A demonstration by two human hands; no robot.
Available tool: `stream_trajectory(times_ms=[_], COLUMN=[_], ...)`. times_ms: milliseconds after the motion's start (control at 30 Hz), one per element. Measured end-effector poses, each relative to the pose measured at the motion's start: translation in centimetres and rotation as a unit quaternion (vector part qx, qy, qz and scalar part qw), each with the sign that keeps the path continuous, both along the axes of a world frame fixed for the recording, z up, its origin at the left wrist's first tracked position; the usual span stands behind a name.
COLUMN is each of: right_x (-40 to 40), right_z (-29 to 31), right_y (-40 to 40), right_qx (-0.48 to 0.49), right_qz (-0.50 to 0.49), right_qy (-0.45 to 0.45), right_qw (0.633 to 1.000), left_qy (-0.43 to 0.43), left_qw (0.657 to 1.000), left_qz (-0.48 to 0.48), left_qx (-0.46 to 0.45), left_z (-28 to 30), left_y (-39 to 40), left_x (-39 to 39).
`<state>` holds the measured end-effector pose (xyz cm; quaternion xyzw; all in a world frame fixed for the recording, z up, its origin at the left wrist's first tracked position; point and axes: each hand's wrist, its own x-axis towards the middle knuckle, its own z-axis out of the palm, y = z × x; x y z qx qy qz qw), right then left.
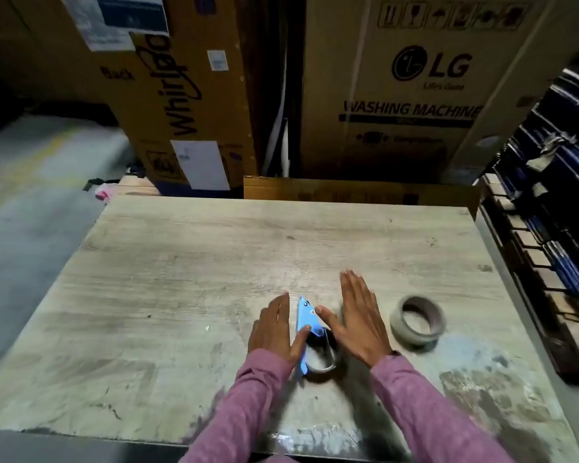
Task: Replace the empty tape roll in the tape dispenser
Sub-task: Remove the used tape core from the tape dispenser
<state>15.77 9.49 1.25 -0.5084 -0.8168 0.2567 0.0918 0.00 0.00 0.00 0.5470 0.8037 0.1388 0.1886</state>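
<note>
A blue tape dispenser [305,320] lies on the worn wooden table [181,279], with a thin roll core [326,364] in its near end. My left hand [274,329] lies flat to the dispenser's left, fingers straight, its thumb resting on the blue body. My right hand [356,315] is flat to the dispenser's right, fingers straight, with the thumb tip touching the blue body near its rivet. A full roll of brownish tape [417,320] rests flat on the table to the right of my right hand, apart from it.
Tall cardboard appliance boxes [398,95] stand behind the table's far edge, with a low cardboard piece [348,190] against it. Dark blue stacked goods on a wooden pallet [549,245] line the right side. Concrete floor [30,195] lies to the left.
</note>
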Motion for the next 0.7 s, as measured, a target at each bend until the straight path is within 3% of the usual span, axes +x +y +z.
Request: stream_trajectory(times_ms=[200, 433, 533, 633, 700], right_x=[1.7, 2.6, 2.8, 2.7, 2.5], right_z=[-2.6, -4.1, -3.9, -3.1, -2.5], right_y=[-1.9, -3.3, -3.6, -3.6, -3.5], right_qx=[-0.07, -0.165, -0.191, -0.258, -0.33], right_qz=[0.032, 0.026, 0.012, -0.023, -0.053], right_qy=[0.006, 0.06, 0.101, 0.168, 0.238], right_qw=[0.997, 0.984, 0.976, 0.951, 0.912], left_qy=[-0.076, -0.116, -0.174, -0.374, -0.466], left_qw=[0.985, 0.972, 0.959, 0.882, 0.824], left_qz=[0.086, 0.171, 0.206, 0.284, 0.322], left_qx=[-0.128, -0.113, -0.088, -0.033, -0.006], left_z=[-1.1, -1.4, -1.2, -1.0, -1.0], left_y=[-0.6, 0.2, 0.1, -0.5, -0.9], left_x=[3.8, 4.2, 3.6, 3.6, 3.8])
